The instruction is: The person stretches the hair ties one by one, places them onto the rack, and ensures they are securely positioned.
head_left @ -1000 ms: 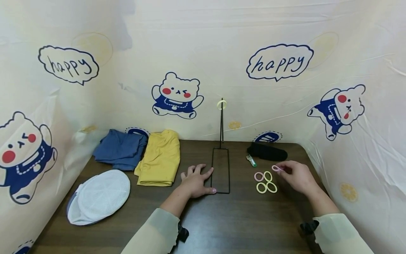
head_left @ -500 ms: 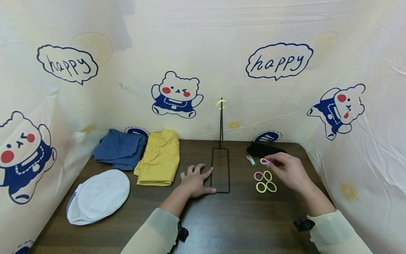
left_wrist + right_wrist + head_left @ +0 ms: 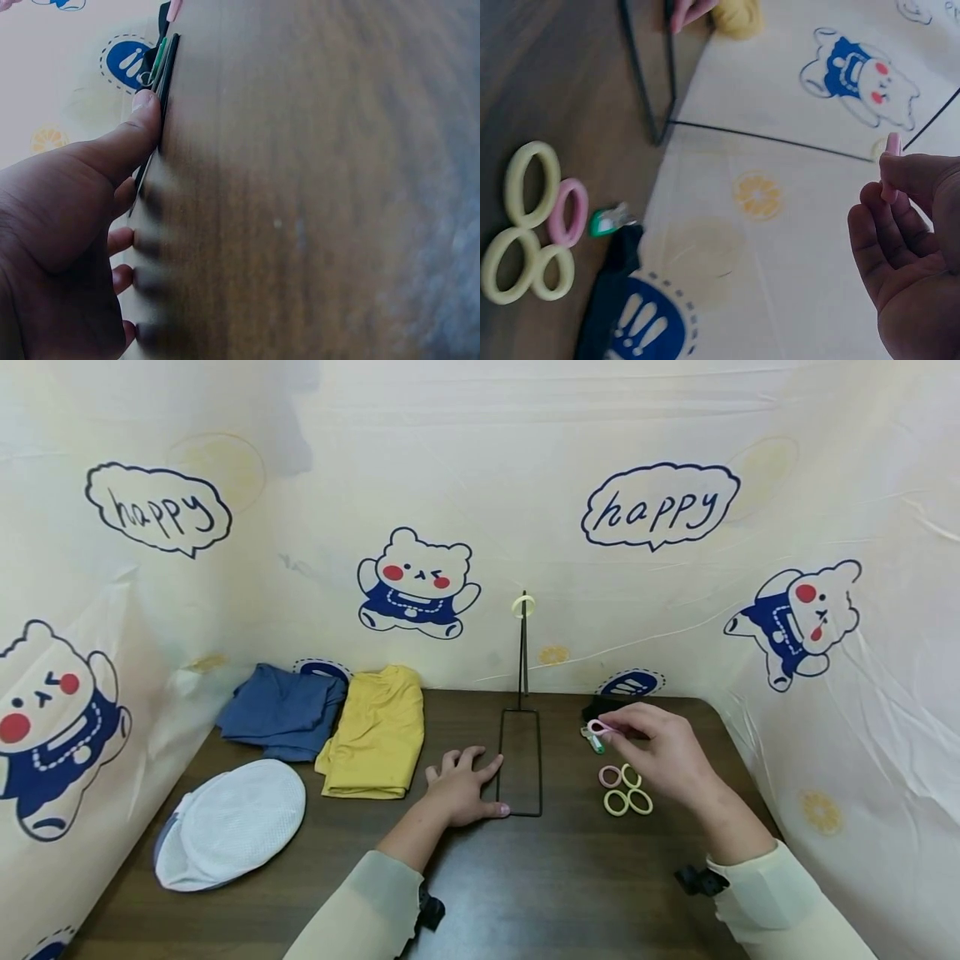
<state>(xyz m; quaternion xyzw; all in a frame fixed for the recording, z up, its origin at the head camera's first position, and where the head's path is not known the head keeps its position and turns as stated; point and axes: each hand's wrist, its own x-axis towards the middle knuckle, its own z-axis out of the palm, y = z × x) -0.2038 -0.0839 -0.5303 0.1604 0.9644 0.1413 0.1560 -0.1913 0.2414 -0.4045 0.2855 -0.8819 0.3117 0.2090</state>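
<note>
One pink hair ring pinched between right hand fingers, lifted off surface — above four rings left lying there. Left hand flat, fingers relaxed, thumb pressing base of black wire stand. Yellow ring already on stand's top. Advice: keep base pinned, keep pinch light, present ring open-face to tip — thin wire likely wobbles.
</note>
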